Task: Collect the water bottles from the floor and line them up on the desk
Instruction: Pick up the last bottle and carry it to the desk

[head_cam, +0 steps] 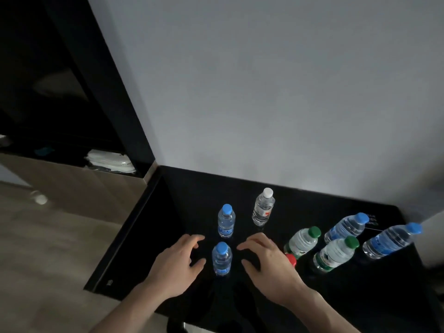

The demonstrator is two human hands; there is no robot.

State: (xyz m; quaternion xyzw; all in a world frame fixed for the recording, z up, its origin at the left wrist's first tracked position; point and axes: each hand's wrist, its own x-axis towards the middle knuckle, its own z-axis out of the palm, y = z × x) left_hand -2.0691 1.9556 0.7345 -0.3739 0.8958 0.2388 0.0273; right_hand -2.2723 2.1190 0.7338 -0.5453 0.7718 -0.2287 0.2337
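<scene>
**Bottles standing on the dark desk, both hands beside the nearest one**

The nearest blue-capped bottle [222, 258] stands upright near the front of the black desk [182, 203]. The left hand [179, 257] hovers just to its left and the right hand [266, 257] just to its right, fingers spread and loosely curved toward the bottle. Neither hand touches it; a dark gap shows on each side, so both hands hold nothing.

Just behind it stands a second blue-capped bottle [226, 221], also upright. Farther back and to the right is a white-capped bottle [263, 207] near the grey wall [264, 92].

To the right, well apart from the hands, more bottles stand in a loose cluster: two green-capped bottles [303, 241] [335, 253] and two larger blue-capped bottles [346, 227] [391, 240] behind them (they look tilted, though the wide lens may be bending them). A red cap [291, 259] shows just past the right hand; its bottle is hidden by the hand.

On the pale floor [48, 248] to the left lies a small blurred whitish object [39, 198]; what it is cannot be told.
</scene>
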